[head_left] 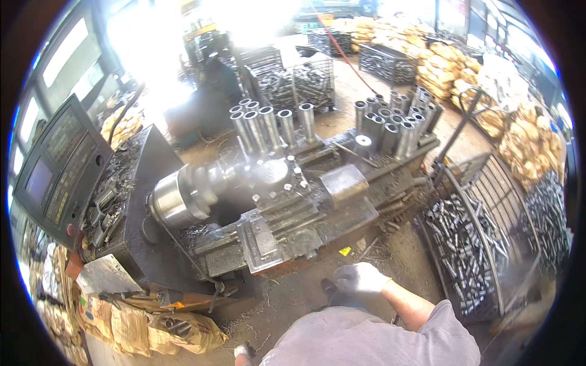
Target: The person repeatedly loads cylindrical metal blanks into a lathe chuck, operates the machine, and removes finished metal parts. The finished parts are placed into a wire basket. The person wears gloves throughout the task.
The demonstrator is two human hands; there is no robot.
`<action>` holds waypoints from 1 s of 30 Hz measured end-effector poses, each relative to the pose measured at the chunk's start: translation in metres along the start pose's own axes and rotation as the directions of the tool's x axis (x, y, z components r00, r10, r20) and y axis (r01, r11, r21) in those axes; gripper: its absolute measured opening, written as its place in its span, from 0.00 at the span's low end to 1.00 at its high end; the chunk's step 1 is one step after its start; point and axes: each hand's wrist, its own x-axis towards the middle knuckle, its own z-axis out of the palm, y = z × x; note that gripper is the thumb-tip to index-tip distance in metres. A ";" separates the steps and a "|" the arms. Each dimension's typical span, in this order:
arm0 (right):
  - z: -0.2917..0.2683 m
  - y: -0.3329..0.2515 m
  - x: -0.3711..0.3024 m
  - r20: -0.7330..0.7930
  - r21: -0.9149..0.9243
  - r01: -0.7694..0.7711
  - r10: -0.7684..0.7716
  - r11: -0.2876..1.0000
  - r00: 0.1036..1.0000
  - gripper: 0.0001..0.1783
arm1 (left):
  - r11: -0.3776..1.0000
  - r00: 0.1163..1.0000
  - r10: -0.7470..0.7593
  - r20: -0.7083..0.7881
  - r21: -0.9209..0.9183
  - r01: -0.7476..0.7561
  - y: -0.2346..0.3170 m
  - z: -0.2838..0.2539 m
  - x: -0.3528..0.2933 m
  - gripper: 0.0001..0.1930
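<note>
My right hand, in a white glove, hangs in front of my body near the lathe's front edge. Glare washes out its fingers, and I see no object in it. Of my left hand only a small gloved part shows at the lower edge, with most of it hidden; neither hand touches the lathe. The metal lathe stretches before me, its shiny round chuck at the left and a tool block beside it. Blur covers the space by the chuck.
A control panel stands at the left. Upright metal tubes stand behind the tool block, and more tubes crowd the lathe's right end. A wire cage of small metal parts sits at my right. Sacks lie at lower left.
</note>
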 end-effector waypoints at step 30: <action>-0.119 -0.221 0.441 0.602 -0.591 0.503 -0.071 0.631 0.796 0.31 | 0.739 0.628 -0.223 -0.746 -0.549 -0.390 0.173 -0.186 0.022 0.23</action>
